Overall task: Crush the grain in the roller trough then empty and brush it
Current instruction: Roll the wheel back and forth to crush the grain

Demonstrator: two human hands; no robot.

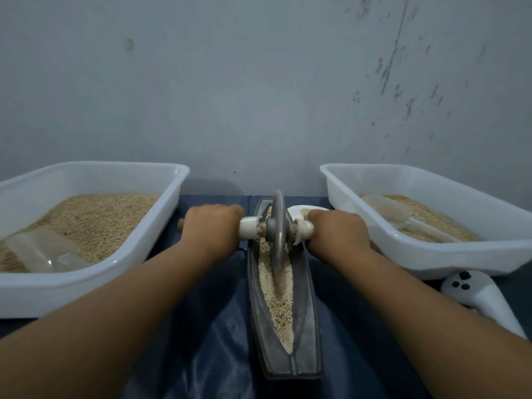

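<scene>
A long grey metal trough [307,326] lies lengthways in front of me on a dark blue cloth. Pale grain [280,300] fills its groove. A grey metal roller wheel [277,228] stands upright in the far half of the groove, on an axle with white handle sleeves. My left hand [211,227] grips the left handle. My right hand [338,231] grips the right handle. Behind the right hand a white object [302,210] with a pale yellow part peeks out; I cannot tell what it is.
A white tub [161,214] of grain with a clear scoop [40,251] stands at the left. Another white tub [431,254] with grain and a clear scoop [397,214] stands at the right. A white handheld controller [483,295] lies near the right tub. A grey wall rises close behind.
</scene>
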